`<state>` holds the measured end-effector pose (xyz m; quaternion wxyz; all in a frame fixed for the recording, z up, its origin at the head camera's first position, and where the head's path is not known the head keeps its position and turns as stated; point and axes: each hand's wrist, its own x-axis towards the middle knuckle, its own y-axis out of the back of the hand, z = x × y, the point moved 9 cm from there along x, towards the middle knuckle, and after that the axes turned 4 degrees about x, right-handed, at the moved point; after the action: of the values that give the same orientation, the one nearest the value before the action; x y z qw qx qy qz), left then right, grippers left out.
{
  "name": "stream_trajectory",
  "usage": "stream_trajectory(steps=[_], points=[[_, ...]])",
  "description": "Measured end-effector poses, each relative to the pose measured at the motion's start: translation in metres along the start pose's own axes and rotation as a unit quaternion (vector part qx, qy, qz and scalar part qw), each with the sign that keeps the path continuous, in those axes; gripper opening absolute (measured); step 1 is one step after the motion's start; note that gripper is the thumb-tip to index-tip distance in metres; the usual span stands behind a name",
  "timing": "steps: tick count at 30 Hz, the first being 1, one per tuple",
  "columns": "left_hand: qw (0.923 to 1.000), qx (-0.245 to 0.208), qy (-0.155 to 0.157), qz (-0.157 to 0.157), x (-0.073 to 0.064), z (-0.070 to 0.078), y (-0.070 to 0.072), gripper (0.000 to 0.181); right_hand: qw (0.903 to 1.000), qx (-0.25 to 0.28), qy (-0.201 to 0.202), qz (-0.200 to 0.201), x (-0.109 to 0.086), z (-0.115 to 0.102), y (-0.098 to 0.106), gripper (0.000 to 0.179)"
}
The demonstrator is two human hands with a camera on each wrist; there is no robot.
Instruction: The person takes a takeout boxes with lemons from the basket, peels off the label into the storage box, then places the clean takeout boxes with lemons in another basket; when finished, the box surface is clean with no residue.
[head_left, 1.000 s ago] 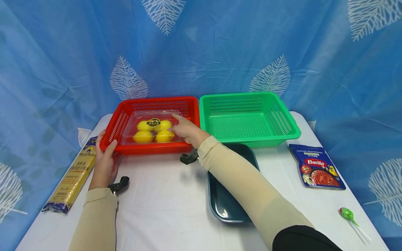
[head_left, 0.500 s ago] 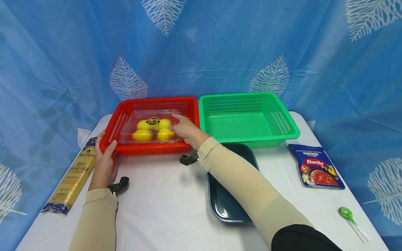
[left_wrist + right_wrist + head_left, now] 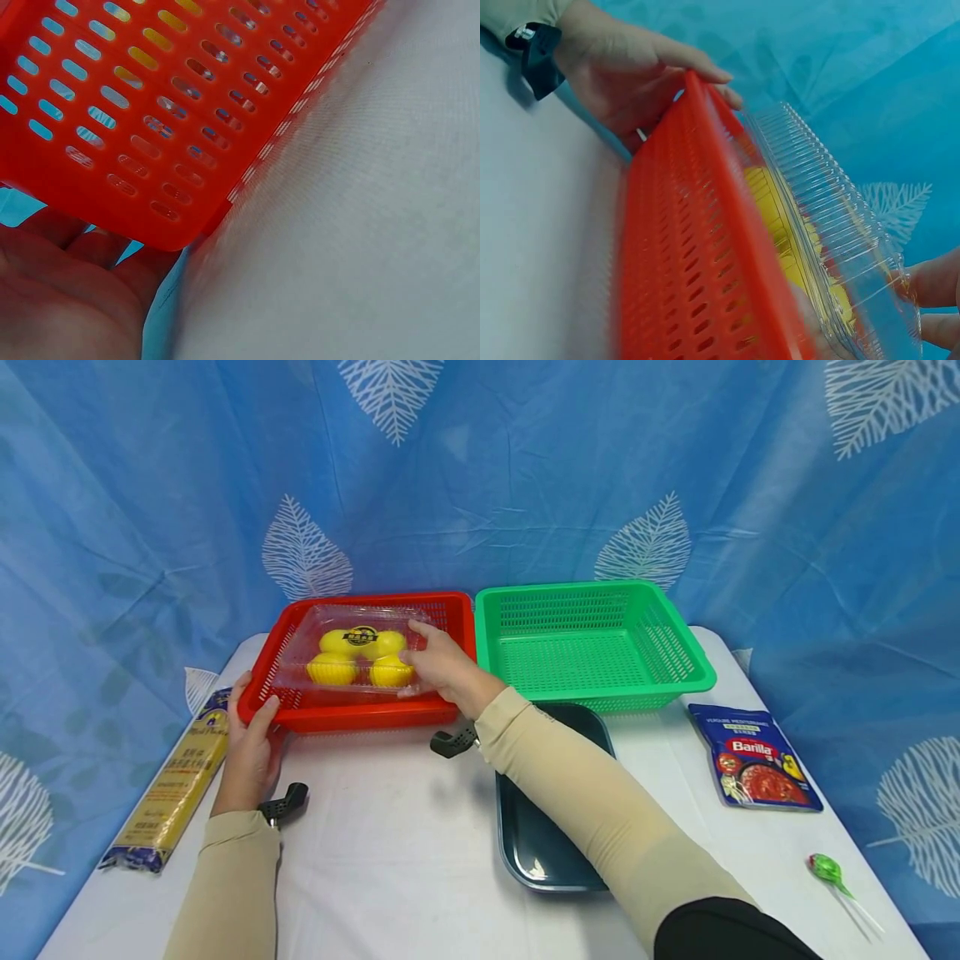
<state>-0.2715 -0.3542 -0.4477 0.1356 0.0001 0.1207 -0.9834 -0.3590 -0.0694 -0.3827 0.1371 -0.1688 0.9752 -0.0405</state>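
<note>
My right hand (image 3: 447,667) grips the right end of a clear plastic box (image 3: 303,643) holding several yellow lemons (image 3: 332,668), with a dark label on its lid. The box is raised inside the red basket (image 3: 360,718), with its far side near the rim. Thumb and fingers hold the box's end in the right wrist view, where the box (image 3: 832,217) stands partly above the basket's edge. My left hand (image 3: 252,747) holds the basket's front left corner, its thumb over the rim. In the left wrist view the fingers lie under the basket's corner.
A green basket (image 3: 585,652) adjoins the red one on the right. The right forearm passes over a dark tray (image 3: 551,847). A Barilla sauce pouch (image 3: 756,758) and a green lollipop (image 3: 827,870) lie at right, a spaghetti packet (image 3: 172,785) at left.
My right hand has raised the lemon box off the basket's floor and shifted it slightly left and away. My left hand keeps its hold on the basket corner.
</note>
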Motion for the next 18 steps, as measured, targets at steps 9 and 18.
stream_trajectory(steps=[9, 18], points=[[1.0000, 0.003, -0.002, 0.001, -0.001, 0.001, -0.001, 0.079, 0.9999, -0.001, 0.013, 0.009, -0.011, -0.018, 0.005, 0.070], [0.9999, -0.007, -0.007, -0.003, 0.000, 0.001, -0.002, 0.077, 0.9994, 0.001, 0.034, 0.010, -0.023, -0.032, 0.019, 0.073]])
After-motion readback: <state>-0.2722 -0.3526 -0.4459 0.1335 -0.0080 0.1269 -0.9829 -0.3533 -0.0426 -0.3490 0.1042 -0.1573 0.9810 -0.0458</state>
